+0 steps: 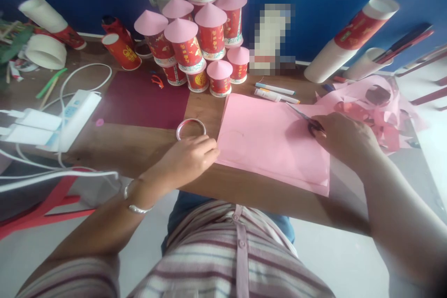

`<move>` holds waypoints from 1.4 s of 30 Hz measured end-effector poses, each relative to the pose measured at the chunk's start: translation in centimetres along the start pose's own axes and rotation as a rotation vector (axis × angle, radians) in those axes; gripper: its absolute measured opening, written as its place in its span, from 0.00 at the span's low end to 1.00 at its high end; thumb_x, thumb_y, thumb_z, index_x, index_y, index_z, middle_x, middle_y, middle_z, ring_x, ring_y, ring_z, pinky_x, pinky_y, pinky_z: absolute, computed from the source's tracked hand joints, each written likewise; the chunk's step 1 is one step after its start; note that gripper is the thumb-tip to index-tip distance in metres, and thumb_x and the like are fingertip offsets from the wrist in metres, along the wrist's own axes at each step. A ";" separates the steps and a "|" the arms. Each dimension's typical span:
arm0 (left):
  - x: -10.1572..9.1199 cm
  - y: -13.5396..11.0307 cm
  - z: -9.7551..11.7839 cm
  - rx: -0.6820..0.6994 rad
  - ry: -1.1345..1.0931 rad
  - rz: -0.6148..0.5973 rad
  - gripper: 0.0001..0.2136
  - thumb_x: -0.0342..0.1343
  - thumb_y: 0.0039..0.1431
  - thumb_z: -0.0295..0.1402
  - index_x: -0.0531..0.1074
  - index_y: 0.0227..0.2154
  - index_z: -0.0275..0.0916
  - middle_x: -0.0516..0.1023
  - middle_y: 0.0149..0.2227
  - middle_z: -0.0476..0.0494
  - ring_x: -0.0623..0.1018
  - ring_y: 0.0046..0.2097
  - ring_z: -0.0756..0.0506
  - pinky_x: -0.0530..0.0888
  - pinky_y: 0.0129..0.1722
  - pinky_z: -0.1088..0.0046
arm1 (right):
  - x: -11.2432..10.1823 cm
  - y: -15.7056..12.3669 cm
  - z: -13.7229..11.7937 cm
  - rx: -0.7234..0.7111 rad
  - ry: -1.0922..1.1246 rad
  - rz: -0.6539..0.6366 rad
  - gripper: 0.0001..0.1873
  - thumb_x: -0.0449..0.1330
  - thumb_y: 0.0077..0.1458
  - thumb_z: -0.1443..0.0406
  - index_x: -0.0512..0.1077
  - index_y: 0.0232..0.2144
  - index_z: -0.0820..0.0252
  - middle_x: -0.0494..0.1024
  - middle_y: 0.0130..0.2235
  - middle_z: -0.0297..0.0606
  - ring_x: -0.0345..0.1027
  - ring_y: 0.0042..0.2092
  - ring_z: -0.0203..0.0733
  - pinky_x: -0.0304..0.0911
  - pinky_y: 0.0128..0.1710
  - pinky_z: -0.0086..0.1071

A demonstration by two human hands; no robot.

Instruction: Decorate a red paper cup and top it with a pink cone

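A pink paper sheet (268, 142) lies flat on the wooden table (146, 149) in front of me. My left hand (190, 156) rests with curled fingers at the sheet's left edge, touching it, just below a silver ring (190, 128). My right hand (340, 137) is closed around a pair of scissors (303, 117) whose blades point up and left over the sheet's right part. A silver bangle sits on my left wrist.
Several red paper cups with pink cone lids (195, 44) are stacked at the back. Glue sticks and pens (275, 93) lie behind the sheet. Pink paper scraps (377, 107) pile at the right. A white power strip with cables (70, 118) sits left. A dark red sheet (143, 100) lies nearby.
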State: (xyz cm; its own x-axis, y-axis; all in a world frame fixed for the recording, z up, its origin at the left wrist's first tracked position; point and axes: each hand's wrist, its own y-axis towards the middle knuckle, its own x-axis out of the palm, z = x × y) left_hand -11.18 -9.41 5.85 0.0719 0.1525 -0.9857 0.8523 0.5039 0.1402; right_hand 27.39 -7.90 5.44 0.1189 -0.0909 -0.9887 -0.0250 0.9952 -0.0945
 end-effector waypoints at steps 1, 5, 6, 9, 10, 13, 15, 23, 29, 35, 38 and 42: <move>0.3 0.0 0.2 0.022 0.012 0.000 0.09 0.54 0.65 0.22 0.74 0.30 0.38 0.74 0.32 0.45 0.74 0.35 0.45 0.70 0.34 0.67 | -0.1 -0.3 0.0 0.036 -0.026 -0.034 0.17 0.51 0.62 0.64 0.78 0.45 0.57 0.80 0.45 0.52 0.75 0.42 0.57 0.64 0.31 0.41; 1.2 0.1 0.1 0.063 0.039 0.010 0.11 0.53 0.63 0.19 0.72 0.27 0.37 0.73 0.30 0.45 0.72 0.33 0.46 0.68 0.31 0.67 | -0.6 -1.4 0.2 0.061 -0.062 -0.019 0.18 0.53 0.62 0.63 0.77 0.50 0.54 0.80 0.50 0.47 0.75 0.45 0.58 0.63 0.29 0.41; 1.3 0.1 0.1 0.073 0.044 0.015 0.11 0.53 0.62 0.19 0.72 0.27 0.37 0.73 0.30 0.45 0.71 0.33 0.46 0.68 0.31 0.67 | -0.7 -1.7 0.3 0.039 -0.049 0.010 0.18 0.53 0.62 0.62 0.76 0.51 0.54 0.80 0.50 0.47 0.75 0.46 0.58 0.63 0.29 0.41; 1.3 0.1 0.0 0.103 0.055 0.027 0.11 0.52 0.62 0.17 0.72 0.27 0.36 0.73 0.29 0.45 0.70 0.32 0.46 0.67 0.31 0.67 | -0.6 -2.3 0.2 -0.064 0.052 0.116 0.19 0.54 0.63 0.60 0.76 0.53 0.54 0.81 0.50 0.45 0.76 0.47 0.56 0.68 0.36 0.41; 1.3 0.2 0.0 0.110 0.060 0.028 0.11 0.52 0.61 0.17 0.72 0.27 0.36 0.73 0.29 0.45 0.70 0.32 0.46 0.67 0.31 0.67 | -0.5 -2.4 0.1 -0.107 0.102 0.146 0.19 0.54 0.63 0.61 0.76 0.53 0.55 0.82 0.49 0.45 0.76 0.47 0.55 0.69 0.38 0.41; 1.2 0.2 0.0 0.119 0.071 0.028 0.11 0.52 0.61 0.17 0.72 0.27 0.36 0.73 0.29 0.44 0.71 0.33 0.45 0.68 0.31 0.66 | -0.1 -2.3 -0.7 -0.228 0.245 0.196 0.21 0.55 0.61 0.64 0.76 0.54 0.57 0.83 0.49 0.44 0.78 0.44 0.51 0.71 0.43 0.40; 1.2 0.1 0.0 0.122 0.074 0.033 0.11 0.52 0.61 0.17 0.72 0.26 0.37 0.73 0.29 0.44 0.71 0.33 0.45 0.68 0.31 0.66 | 0.3 -2.1 -1.3 -0.280 0.310 0.202 0.22 0.55 0.60 0.65 0.76 0.54 0.57 0.84 0.48 0.43 0.79 0.43 0.50 0.72 0.42 0.40; 1.2 -0.2 -0.5 0.099 0.100 0.034 0.09 0.53 0.64 0.21 0.74 0.30 0.36 0.75 0.31 0.44 0.72 0.34 0.45 0.68 0.33 0.67 | 1.2 -1.6 -2.7 -0.321 0.408 0.134 0.24 0.54 0.59 0.67 0.74 0.56 0.52 0.83 0.49 0.39 0.79 0.45 0.50 0.74 0.41 0.40; 1.3 -0.1 -0.6 0.103 0.090 0.045 0.11 0.51 0.63 0.19 0.74 0.29 0.37 0.74 0.30 0.45 0.72 0.33 0.46 0.68 0.33 0.67 | 1.9 -1.5 -3.0 -0.321 0.422 0.139 0.23 0.55 0.59 0.68 0.75 0.55 0.51 0.83 0.47 0.40 0.79 0.43 0.48 0.74 0.43 0.40; 0.8 -0.4 -1.0 0.094 0.086 0.045 0.08 0.53 0.64 0.21 0.76 0.33 0.36 0.76 0.32 0.44 0.73 0.34 0.45 0.69 0.33 0.66 | 2.0 -1.4 -3.2 -0.276 0.452 0.133 0.21 0.55 0.60 0.67 0.75 0.54 0.51 0.83 0.49 0.39 0.79 0.44 0.47 0.74 0.44 0.40; 0.9 -0.6 -1.1 0.090 0.070 0.033 0.08 0.53 0.65 0.23 0.76 0.35 0.36 0.76 0.32 0.43 0.74 0.34 0.44 0.69 0.33 0.65 | 2.0 -1.4 -3.2 -0.252 0.490 0.126 0.21 0.56 0.60 0.66 0.76 0.54 0.50 0.82 0.50 0.38 0.79 0.43 0.48 0.74 0.45 0.42; 1.2 -0.4 -1.0 0.093 0.024 0.030 0.10 0.52 0.65 0.21 0.76 0.33 0.37 0.76 0.31 0.44 0.73 0.33 0.46 0.69 0.34 0.66 | 1.8 -1.4 -3.2 -0.239 0.519 0.111 0.20 0.56 0.60 0.66 0.76 0.53 0.50 0.83 0.50 0.39 0.80 0.43 0.49 0.74 0.45 0.43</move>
State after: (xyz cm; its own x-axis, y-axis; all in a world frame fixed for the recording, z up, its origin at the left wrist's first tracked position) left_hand -11.97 -8.62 4.75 0.0870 0.1870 -0.9785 0.8945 0.4178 0.1594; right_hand 24.43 -9.55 3.42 -0.3983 -0.0525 -0.9158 -0.2405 0.9694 0.0490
